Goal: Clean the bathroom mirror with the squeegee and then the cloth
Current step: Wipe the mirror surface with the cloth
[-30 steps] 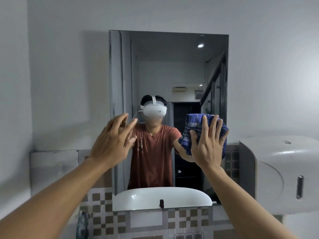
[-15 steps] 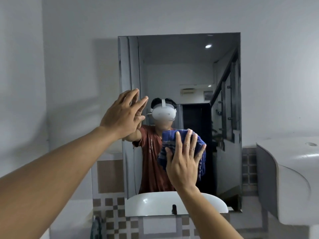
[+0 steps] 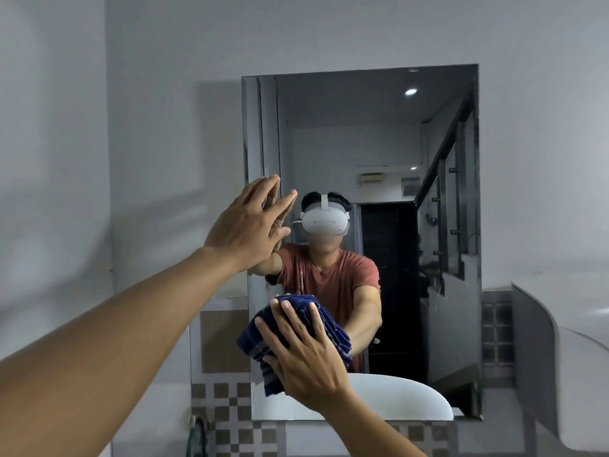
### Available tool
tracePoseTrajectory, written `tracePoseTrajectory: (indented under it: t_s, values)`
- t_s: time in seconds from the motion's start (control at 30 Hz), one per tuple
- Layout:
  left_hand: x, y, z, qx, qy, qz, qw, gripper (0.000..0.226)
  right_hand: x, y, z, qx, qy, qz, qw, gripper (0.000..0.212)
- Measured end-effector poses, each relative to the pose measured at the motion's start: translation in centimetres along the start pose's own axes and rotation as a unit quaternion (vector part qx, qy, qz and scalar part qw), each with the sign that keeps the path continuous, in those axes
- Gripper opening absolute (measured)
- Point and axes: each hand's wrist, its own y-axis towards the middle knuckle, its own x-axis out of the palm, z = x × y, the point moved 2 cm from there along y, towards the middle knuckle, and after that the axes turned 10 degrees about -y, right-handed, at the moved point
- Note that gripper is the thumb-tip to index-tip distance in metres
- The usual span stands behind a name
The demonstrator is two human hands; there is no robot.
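Right hand [image 3: 306, 361], grip flat and spread, has slid blue cloth [image 3: 252, 344] down-left across mirror [image 3: 445, 324]; left hand [image 3: 245, 225] stays flat, grip unclenched.

Notes from beside the basin: seen in the mirror [image 3: 362, 127], the person wears a white headset [image 3: 324, 222] with a smooth, rounded front shell. White strap [image 3: 324, 201] over the crown; thin pale cable [image 3: 296, 222] off one side. Rust-red T-shirt [image 3: 333, 285], round neck, short sleeves ending on the upper arm, faint pale streaks down the chest. Forearms bare, left hand [image 3: 245, 222] and right hand [image 3: 306, 357] bare too.
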Motion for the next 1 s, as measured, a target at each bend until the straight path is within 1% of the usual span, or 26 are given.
tracePoseTrajectory:
  t_s: [0.07, 0.17, 0.27, 0.37, 0.47, 0.57, 0.67, 0.8, 0.9, 1.0]
  values:
    - [0.0, -0.6, 0.5, -0.010, -0.013, 0.021, 1.000, 0.064, -0.4, -0.8, 1.8, 0.017, 0.005, 0.004, 1.000, 0.058]
    - [0.7, -2.5, 1.9, -0.017, -0.040, 0.041, 0.998, 0.061, -1.1, -1.7, 5.6, 0.084, 0.004, 0.002, 0.996, 0.060]
    - [2.2, -4.4, 3.1, -0.004, -0.047, 0.011, 0.999, 0.067, -1.7, -2.2, 9.8, 0.158, -0.001, -0.001, 0.987, 0.062]
    - [3.2, -5.0, 3.4, -0.016, -0.047, -0.016, 0.999, 0.073, -2.3, -2.5, 13.8, 0.209, -0.007, -0.001, 0.978, 0.063]
    - [3.5, -4.9, 3.5, -0.021, -0.034, -0.020, 0.999, 0.076, -2.8, -3.2, 17.3, 0.267, -0.012, 0.014, 0.964, 0.063]
    - [3.5, -5.0, 3.5, -0.024, -0.037, -0.014, 0.999, 0.078, -2.7, -4.8, 19.4, 0.342, 0.009, 0.019, 0.940, 0.063]
    - [3.5, -5.2, 3.6, -0.024, -0.046, -0.009, 0.999, 0.077, -1.9, -6.9, 19.3, 0.406, 0.036, 0.014, 0.913, 0.066]
    - [3.3, -5.2, 3.6, -0.023, -0.052, -0.009, 0.998, 0.075, -0.4, -10.4, 17.1, 0.450, 0.123, 0.016, 0.885, 0.067]
    - [2.9, -5.0, 3.3, -0.019, -0.049, 0.014, 0.999, 0.067, 0.7, -12.6, 14.8, 0.462, 0.101, -0.012, 0.881, 0.067]
    - [2.7, -5.1, 2.6, -0.042, -0.044, 0.032, 0.998, 0.063, 1.1, -12.8, 11.7, 0.451, 0.096, -0.014, 0.887, 0.065]
